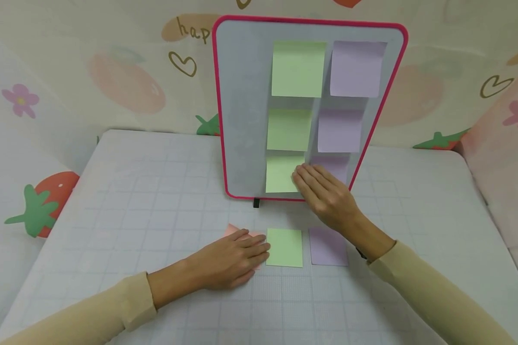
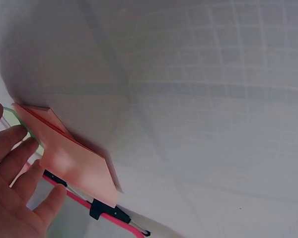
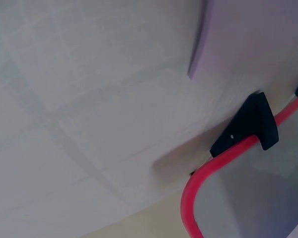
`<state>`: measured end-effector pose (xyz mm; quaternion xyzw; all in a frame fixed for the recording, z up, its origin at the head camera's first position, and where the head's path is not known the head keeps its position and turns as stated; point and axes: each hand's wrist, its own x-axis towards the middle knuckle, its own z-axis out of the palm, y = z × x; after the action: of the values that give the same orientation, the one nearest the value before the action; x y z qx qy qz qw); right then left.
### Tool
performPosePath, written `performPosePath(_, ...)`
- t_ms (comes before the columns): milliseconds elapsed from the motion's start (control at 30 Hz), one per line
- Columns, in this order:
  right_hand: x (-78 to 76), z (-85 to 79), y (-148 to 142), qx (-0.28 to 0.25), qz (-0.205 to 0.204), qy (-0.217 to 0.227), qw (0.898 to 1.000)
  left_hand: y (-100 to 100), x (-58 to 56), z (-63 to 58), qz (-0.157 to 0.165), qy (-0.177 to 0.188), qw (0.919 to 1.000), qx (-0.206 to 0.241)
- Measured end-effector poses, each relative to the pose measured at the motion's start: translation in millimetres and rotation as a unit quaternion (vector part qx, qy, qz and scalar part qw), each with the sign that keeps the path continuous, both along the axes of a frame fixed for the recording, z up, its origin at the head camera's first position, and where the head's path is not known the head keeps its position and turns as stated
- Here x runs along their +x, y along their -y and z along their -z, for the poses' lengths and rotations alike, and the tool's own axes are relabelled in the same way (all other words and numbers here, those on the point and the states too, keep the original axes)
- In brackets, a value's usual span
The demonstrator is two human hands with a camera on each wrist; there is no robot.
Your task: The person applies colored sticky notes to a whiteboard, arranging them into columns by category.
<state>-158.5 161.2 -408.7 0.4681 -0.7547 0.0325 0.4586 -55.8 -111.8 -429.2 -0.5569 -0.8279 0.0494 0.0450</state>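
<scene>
My right hand [image 1: 330, 196] touches the lowest green sticky note [image 1: 280, 175] on the whiteboard [image 1: 243, 110], fingers extended and together at its right edge. It partly covers the lowest purple note [image 1: 334, 165]. Two more green notes and two more purple ones stick above in two columns. My left hand [image 1: 230, 258] lies over the pink sticky notes [image 2: 72, 161] on the table, hiding most of them from the head view. In the left wrist view its fingers are spread loosely beside the pink paper, one sheet tilted over another.
A green pad [image 1: 285, 247] and a purple pad [image 1: 328, 247] lie side by side on the table, right of my left hand. The board has a pink rim and stands on black feet [image 3: 248, 124]. Patterned cloth [image 1: 125, 81] hangs behind the table.
</scene>
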Motion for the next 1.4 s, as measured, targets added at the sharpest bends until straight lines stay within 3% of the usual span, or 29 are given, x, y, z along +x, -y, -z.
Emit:
performPosePath(267,-1.5,3.3,-1.2,0.008,0.008,0.015,1.0,-1.4,-1.0,-6.0,-0.004,0.016,0.9999,0.0)
performPosePath(433,-1.4,3.9,-1.4,0.011,0.01,0.023,1.0,-7.3,-8.1,-25.9,-0.038,0.046,0.9978,0.028)
performPosePath(600,-1.1,4.3,-1.3,0.014,0.014,0.029,0.999,-10.1,-26.1,-52.2,-0.069,0.013,0.9957,0.061)
performPosePath(833,-1.8,6.0,-1.3,0.015,0.02,0.029,0.999,-5.6,-56.1,-73.3,-0.061,-0.07,0.9872,0.129)
performPosePath(933,-1.9,6.3,-1.2,0.017,0.022,0.031,0.999,-3.4,-68.4,-75.2,-0.079,-0.108,0.9818,0.135)
performPosePath(1067,-2.1,6.7,-0.9,0.018,0.022,0.034,0.999,-0.8,-80.7,-73.2,-0.112,-0.137,0.9799,0.093)
performPosePath(1200,-1.4,5.2,-0.1,0.022,0.022,0.037,0.999,0.6,-87.9,-70.6,-0.128,-0.146,0.9795,0.054)
performPosePath(1400,-1.8,5.6,-0.1,0.027,0.025,0.036,0.999,1.1,-92.7,-67.1,-0.135,-0.156,0.9778,0.038)
